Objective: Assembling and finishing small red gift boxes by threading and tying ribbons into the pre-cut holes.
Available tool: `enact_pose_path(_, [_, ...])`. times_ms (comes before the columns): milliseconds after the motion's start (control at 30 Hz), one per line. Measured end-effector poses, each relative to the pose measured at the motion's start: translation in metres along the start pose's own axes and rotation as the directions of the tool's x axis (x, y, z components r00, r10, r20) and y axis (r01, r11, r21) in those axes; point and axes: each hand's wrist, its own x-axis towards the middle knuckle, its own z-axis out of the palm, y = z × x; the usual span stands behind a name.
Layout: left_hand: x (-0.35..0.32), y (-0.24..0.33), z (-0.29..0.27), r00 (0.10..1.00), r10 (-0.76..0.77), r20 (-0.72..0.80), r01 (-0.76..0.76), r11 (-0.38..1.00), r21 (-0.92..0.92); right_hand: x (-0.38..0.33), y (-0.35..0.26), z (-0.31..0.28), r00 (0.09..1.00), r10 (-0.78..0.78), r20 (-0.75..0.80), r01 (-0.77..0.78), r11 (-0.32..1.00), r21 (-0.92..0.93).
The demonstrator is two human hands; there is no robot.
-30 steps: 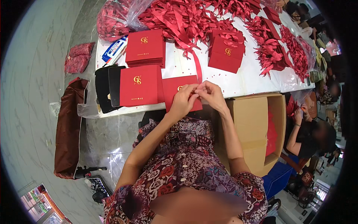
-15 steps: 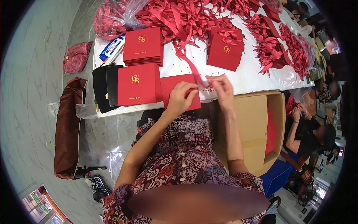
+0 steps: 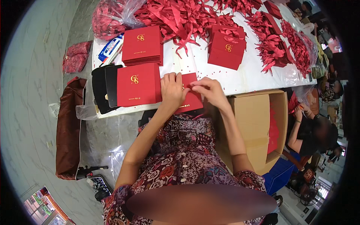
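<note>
A flat red paper bag (image 3: 192, 103) with gold print lies at the table's near edge. My left hand (image 3: 172, 91) grips it from the left, fingers curled over its face and thumb toward the middle. On the bag's right side my right hand (image 3: 211, 92) is closed, thumb and forefinger pinched close to the left thumb; what the pinch holds is too small to make out. A thin strip of red ribbon (image 3: 198, 117) shows below the bag's near edge. To the left sits a stack of red bags (image 3: 137, 88), close to my left hand.
Another red stack (image 3: 141, 45) stands behind, beside a blue-and-white packet (image 3: 111, 48). Loose red ribbons (image 3: 180, 17) heap at the back. Bags with ribbons (image 3: 227, 52) lie to the right. An open cardboard box (image 3: 249, 127) stands by my right arm; a co-worker (image 3: 318, 131) works beyond it.
The ribbon that stretched from the heap to my hands no longer runs across the table. The bag now shows its printed face. My right hand has moved left and down onto it.
</note>
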Motion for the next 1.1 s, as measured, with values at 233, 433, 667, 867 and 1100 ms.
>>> enact_pose_path(233, [0.006,0.005,-0.012,1.000,-0.019,-0.012,0.018,0.999,-0.050,0.016,0.020,0.027,0.967,-0.022,-0.253,-0.060,0.948,-0.313])
enact_pose_path(433, [0.003,0.000,0.000,0.999,-0.028,0.021,0.030,0.996,-0.087,0.019,0.017,0.024,0.977,-0.002,-0.212,-0.069,0.943,-0.326])
enact_pose_path(667, [0.003,-0.006,0.010,0.982,-0.160,0.099,0.184,0.930,-0.318,0.018,0.010,0.015,0.990,0.040,-0.138,-0.091,0.920,-0.381])
enact_pose_path(867, [-0.004,-0.002,0.013,0.971,-0.216,0.101,0.238,0.907,-0.347,0.018,-0.006,0.022,0.991,-0.008,-0.135,-0.070,0.827,-0.558])
enact_pose_path(1100, [-0.009,0.020,-0.001,0.993,-0.066,-0.101,0.040,0.969,-0.245,0.019,-0.012,0.018,0.992,0.017,-0.128,-0.091,0.796,-0.599])
